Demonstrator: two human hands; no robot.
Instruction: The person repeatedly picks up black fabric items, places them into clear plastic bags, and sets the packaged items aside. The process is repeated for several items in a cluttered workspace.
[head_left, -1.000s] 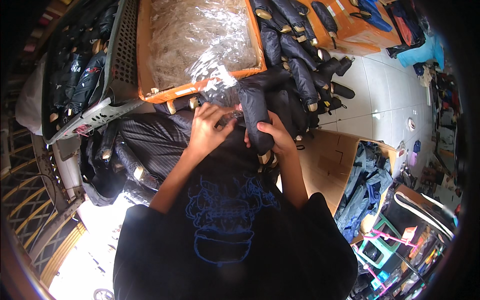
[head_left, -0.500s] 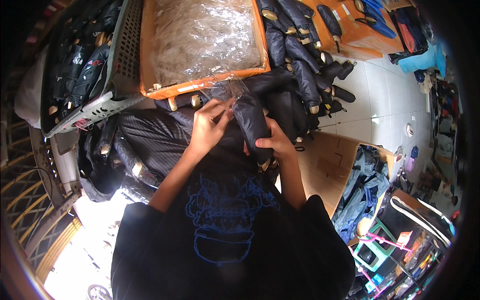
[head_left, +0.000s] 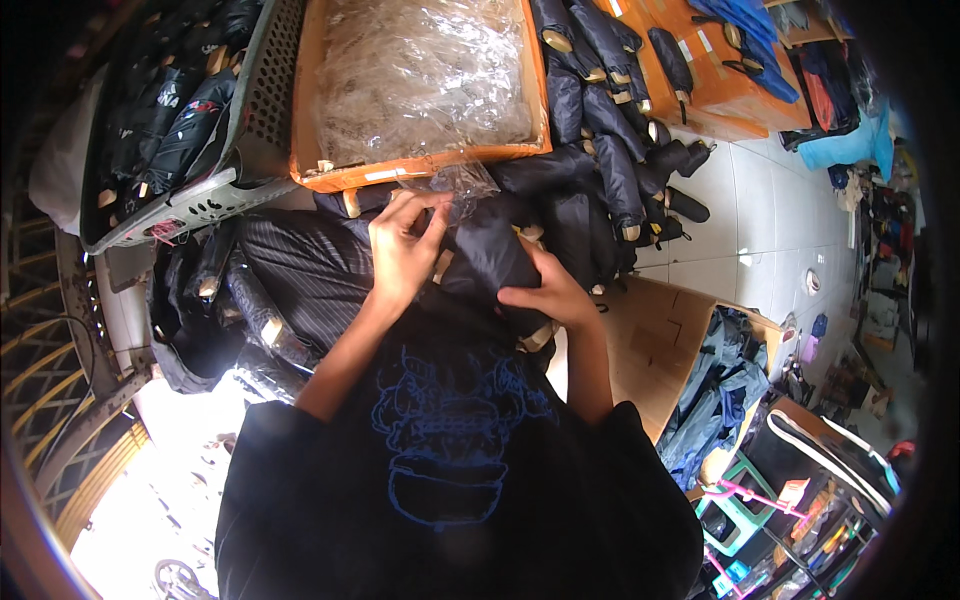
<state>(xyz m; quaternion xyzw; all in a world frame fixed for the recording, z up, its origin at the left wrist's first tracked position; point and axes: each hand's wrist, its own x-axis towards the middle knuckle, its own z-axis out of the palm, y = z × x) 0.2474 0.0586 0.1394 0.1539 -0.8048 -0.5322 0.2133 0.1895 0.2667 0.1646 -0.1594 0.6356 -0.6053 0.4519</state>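
Observation:
My right hand (head_left: 555, 288) is wrapped round a dark folded umbrella (head_left: 490, 250) in a black fabric sleeve, held over my lap. At its far end, a thin clear plastic bag (head_left: 468, 190) stands up crumpled, and my left hand (head_left: 402, 245) pinches the bag's edge between thumb and fingers. Whether the umbrella's end is inside the bag or only beside it, I cannot tell. Just beyond my hands is an orange box (head_left: 420, 172) filled with loose clear plastic bags (head_left: 415, 80). More sleeved umbrellas (head_left: 612, 165) with pale handle ends are heaped to its right.
At far left stands a grey perforated crate (head_left: 265, 110) of dark umbrellas. Wrapped umbrellas (head_left: 258, 305) lie by my left leg. To my right, an open cardboard carton (head_left: 650, 340) holds blue-grey fabric (head_left: 715, 390). A green stool (head_left: 738, 510) stands lower right, on white floor tiles.
My left hand has shifted slightly left, and the plastic bag shows more spread above the umbrella. The umbrella's far end has tilted left and lower. The whole view has shifted a little.

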